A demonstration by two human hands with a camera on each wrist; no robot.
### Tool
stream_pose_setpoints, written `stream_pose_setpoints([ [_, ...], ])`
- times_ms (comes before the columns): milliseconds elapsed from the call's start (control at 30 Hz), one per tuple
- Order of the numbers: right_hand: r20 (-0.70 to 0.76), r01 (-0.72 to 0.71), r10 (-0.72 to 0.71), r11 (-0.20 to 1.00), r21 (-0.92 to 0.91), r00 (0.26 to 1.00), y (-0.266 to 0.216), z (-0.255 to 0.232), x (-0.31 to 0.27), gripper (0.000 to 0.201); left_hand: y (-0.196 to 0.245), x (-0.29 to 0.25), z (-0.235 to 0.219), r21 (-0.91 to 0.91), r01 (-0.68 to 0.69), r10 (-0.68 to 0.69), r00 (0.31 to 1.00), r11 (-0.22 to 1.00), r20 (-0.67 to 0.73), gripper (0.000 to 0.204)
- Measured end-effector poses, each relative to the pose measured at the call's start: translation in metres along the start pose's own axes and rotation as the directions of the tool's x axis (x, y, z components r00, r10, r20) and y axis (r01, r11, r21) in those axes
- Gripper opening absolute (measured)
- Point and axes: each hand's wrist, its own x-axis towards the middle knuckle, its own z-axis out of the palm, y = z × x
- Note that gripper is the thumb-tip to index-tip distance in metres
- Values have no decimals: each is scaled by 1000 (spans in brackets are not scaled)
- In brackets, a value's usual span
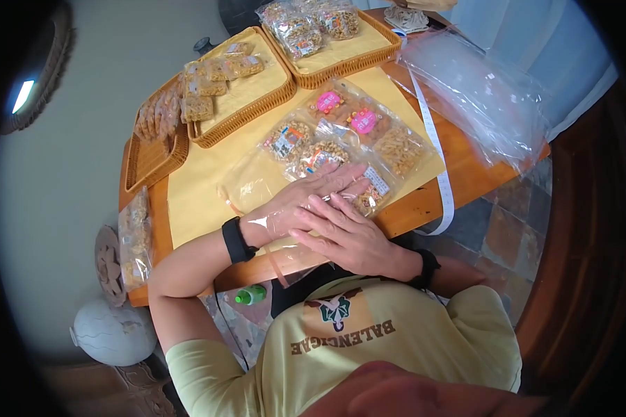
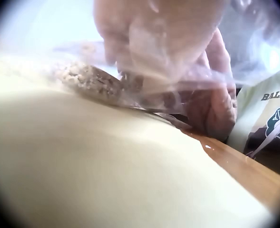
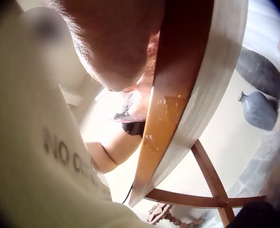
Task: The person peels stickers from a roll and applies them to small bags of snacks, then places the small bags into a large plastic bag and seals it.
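Snack packs [image 1: 289, 141] lie in a clear bag [image 1: 250, 191] by the near edge of the tabletop [image 1: 414, 215]. The left hand [image 1: 313, 194] looks tucked inside, fingers straight; the right hand [image 1: 351, 240] lies on top, fingers spread, maybe to keep the bag flat. Baskets [image 1: 250, 118] crowd the far edge; loose plastic [image 1: 476, 97] covers the right corner.

A clear plastic bag [image 1: 254, 186] lies flat on a yellow sheet [image 1: 195, 174]. Inside, wrapped snacks lie side by side: two packets with pink labels [image 1: 348, 112], two round nutty packets [image 1: 305, 149], a pale squarish packet [image 1: 399, 150], and a partly covered white-labelled packet [image 1: 376, 182].
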Motion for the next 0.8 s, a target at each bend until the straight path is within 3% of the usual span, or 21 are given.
stream_pose_setpoints([
  [67, -27, 38, -36, 997, 64, 999, 2, -2, 0, 41, -2, 1, -2, -218, 40, -37, 999, 975, 17, 57],
  [100, -25, 36, -34, 997, 65, 999, 2, -3, 0, 41, -2, 1, -1, -221, 39, -37, 999, 975, 17, 57],
  [167, -44, 64, -60, 993, 100, 997, 3, -4, -1, 40, 0, 1, 3, 37, 36, -37, 999, 999, 34, 57],
  [200, -41, 61, -57, 993, 102, 998, 3, -5, -2, 40, 1, 3, 5, 33, 36, -37, 999, 999, 34, 57],
  [267, -47, 51, -47, 995, 90, 998, 4, -7, -3, 38, 3, 5, 7, 249, 104, -123, 990, 963, 62, 57],
  [300, -46, 53, -49, 994, 93, 998, 4, -7, -3, 38, 2, 5, 6, 249, 107, -126, 990, 963, 62, 57],
  [367, -84, 70, -57, 984, 163, 995, 6, -8, -4, 37, -1, 4, 4, -25, 99, -97, 994, 995, 55, 58],
  [400, -85, 76, -63, 984, 161, 994, 7, -9, -5, 37, -1, 3, 3, -20, 100, -99, 994, 995, 51, 58],
  [467, -93, 132, -120, 982, 132, 988, 9, -13, -9, 34, 6, 4, 0, -200, 111, -102, 993, 974, 59, 61],
  [533, -105, 136, -122, 981, 141, 987, 11, -15, -13, 34, 11, -1, -11, -126, 110, -106, 994, 986, 37, 60],
  [600, -125, 138, -118, 977, 163, 985, 12, -18, -17, 32, 8, -7, -22, 202, 240, -251, 967, 950, 34, 65],
  [633, -124, 140, -120, 976, 164, 985, 12, -20, -19, 32, 11, -7, -29, 161, 318, -322, 947, 934, 1, 70],
  [733, -103, 79, -75, 996, 38, 992, 10, -31, -20, 39, 3, -19, -28, 143, 357, -365, 930, 923, 35, 71],
  [800, -25, -267, 269, 960, 81, 963, 8, -42, -18, 51, -1, -21, -19, 181, 321, -326, 945, 930, -6, 70],
])
